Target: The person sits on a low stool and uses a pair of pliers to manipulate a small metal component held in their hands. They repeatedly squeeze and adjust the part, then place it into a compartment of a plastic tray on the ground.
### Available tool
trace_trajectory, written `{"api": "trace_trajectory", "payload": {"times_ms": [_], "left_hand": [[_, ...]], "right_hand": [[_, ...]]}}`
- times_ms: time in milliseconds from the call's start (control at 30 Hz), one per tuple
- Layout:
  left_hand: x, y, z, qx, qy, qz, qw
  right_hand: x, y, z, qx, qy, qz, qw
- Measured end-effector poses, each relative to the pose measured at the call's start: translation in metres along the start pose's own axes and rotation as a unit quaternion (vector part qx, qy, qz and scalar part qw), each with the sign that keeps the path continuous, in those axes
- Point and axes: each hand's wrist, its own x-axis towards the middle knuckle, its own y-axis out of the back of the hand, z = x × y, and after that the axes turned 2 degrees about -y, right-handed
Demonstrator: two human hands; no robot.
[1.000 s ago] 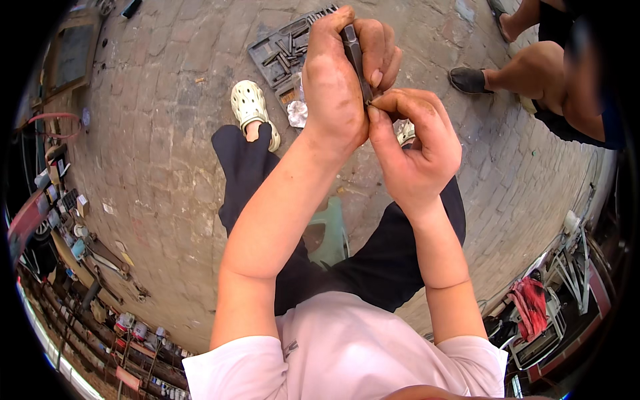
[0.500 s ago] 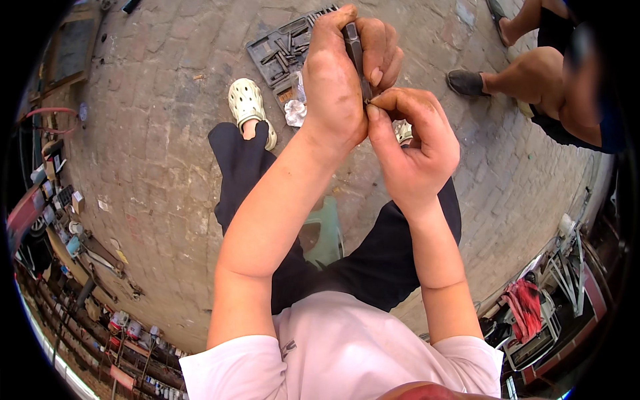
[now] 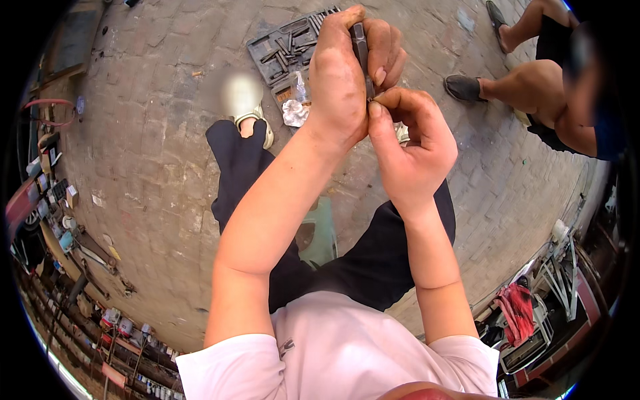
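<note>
My left hand point(image 3: 335, 83) is raised in front of me with its fingers closed round a dark metal rod point(image 3: 361, 50). The rod is slim and faceted, and its narrow end points down toward my right hand point(image 3: 421, 143). At that end my right thumb and index finger are pinched together. Whatever lies between those fingertips is too small to make out. Beyond my left wrist, a grey tool case point(image 3: 260, 51) lies open on the ground with several dark bits in it. A clear bottle point(image 3: 300, 88) and a crumpled white tissue point(image 3: 294, 113) are beside it.
Between my knees is a pale green stool point(image 3: 321, 230) on the brick paving point(image 3: 147, 167). Another person's leg point(image 3: 527, 83) is at the upper right. Shelves of parts point(image 3: 100, 327) line the left edge; a red cloth point(image 3: 517, 313) hangs at the lower right.
Both hands keep nearly the same pose around the rod. The view has shifted slightly, and the rod seems barely turned or moved.
</note>
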Motion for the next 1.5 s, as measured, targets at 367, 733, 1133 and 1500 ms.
{"api": "trace_trajectory", "payload": {"times_ms": [367, 733, 1133, 1500], "left_hand": [[-0.002, 0.000, -0.003, 0.041, -0.010, -0.006, 0.999], [-0.003, -0.001, -0.007, 0.033, 0.007, 0.006, 0.999], [-0.002, 0.003, -0.008, 0.038, 0.002, -0.024, 0.999], [-0.003, 0.002, -0.005, 0.034, 0.014, -0.004, 0.999]], "right_hand": [[-0.001, 0.001, -0.002, -0.006, -0.030, -0.012, 0.999], [-0.001, 0.001, 0.002, -0.008, 0.002, -0.004, 1.000], [-0.003, 0.004, 0.001, -0.016, -0.016, -0.008, 1.000], [-0.003, 0.001, 0.003, -0.003, -0.019, -0.013, 1.000]]}}
